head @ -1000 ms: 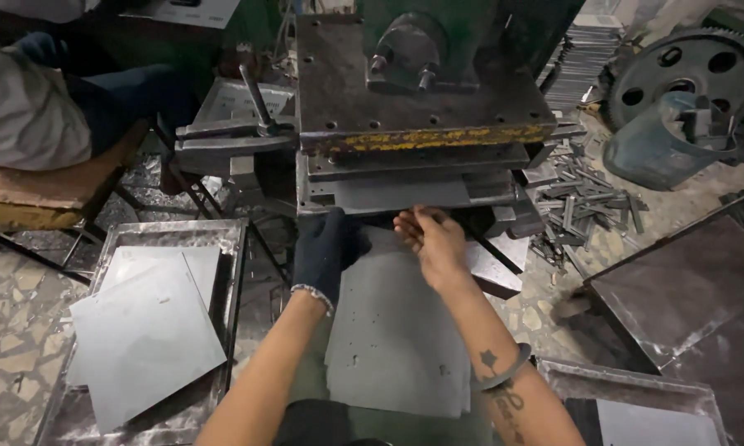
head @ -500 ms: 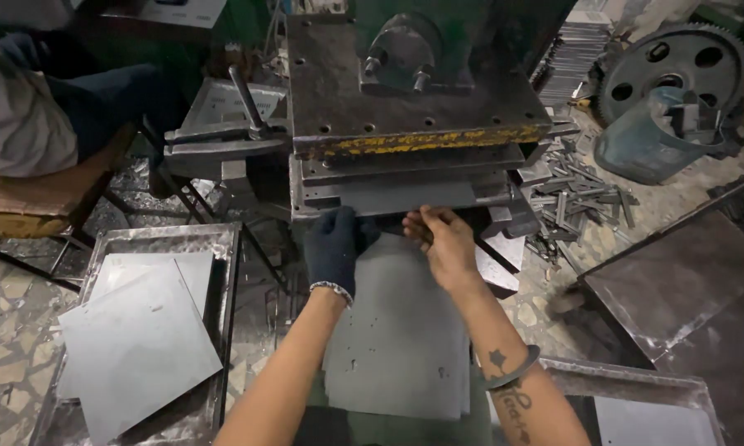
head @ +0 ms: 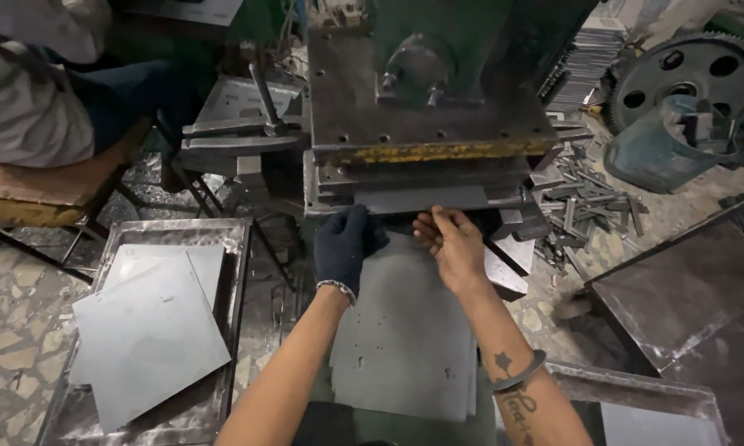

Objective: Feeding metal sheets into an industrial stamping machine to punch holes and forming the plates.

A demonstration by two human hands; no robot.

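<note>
The thin grey sheet-metal plate (head: pixel 405 347), stiff, sharp-edged and likely slippery, lies below the green press (head: pixel 425 107) at twelve o'clock, its far edge pinched by the dark-gloved left hand (head: pixel 344 246) and bare right hand (head: pixel 452 245).

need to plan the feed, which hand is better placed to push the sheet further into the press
Probably the right hand: bare, it pinches the grey sheet at its far edge by the press opening. The gloved left hand only rests at that edge.

Flat grey metal sheet (head: pixel 405 347) under press
</note>
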